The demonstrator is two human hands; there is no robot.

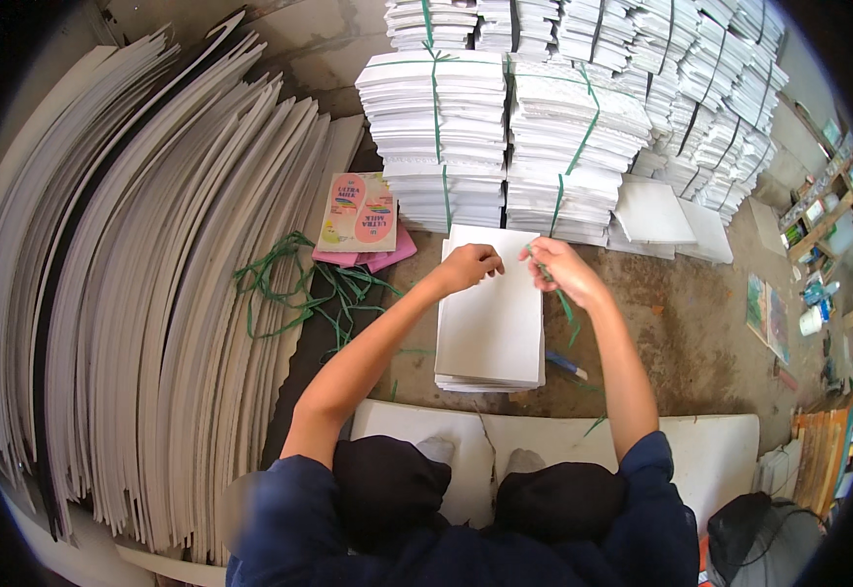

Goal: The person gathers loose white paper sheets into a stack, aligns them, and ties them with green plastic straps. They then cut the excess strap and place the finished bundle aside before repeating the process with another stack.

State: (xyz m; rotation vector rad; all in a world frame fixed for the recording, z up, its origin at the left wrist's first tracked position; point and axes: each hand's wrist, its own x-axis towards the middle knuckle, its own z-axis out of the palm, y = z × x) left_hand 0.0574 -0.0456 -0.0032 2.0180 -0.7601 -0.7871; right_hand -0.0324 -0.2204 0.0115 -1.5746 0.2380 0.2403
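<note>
A stack of white sheets (490, 323) lies on the floor in front of my knees, its long side running away from me. Above its far left part is my left hand (472, 267), fingers curled in; whether anything is between them is hidden. At the stack's far right corner my right hand (560, 271) grips a green plastic strip (565, 305), whose loose end hangs down beside the stack. On the floor to the left is a tangle of green strips (294, 289).
Tall white sheets (182, 293) stand packed on edge along the left. Strapped white bundles (436, 108) are piled at the back. A printed card (358, 213) lies on pink pieces (392, 251). A blue-handled cutter (566, 365) rests right of the stack. Shelves (828, 220) line the right.
</note>
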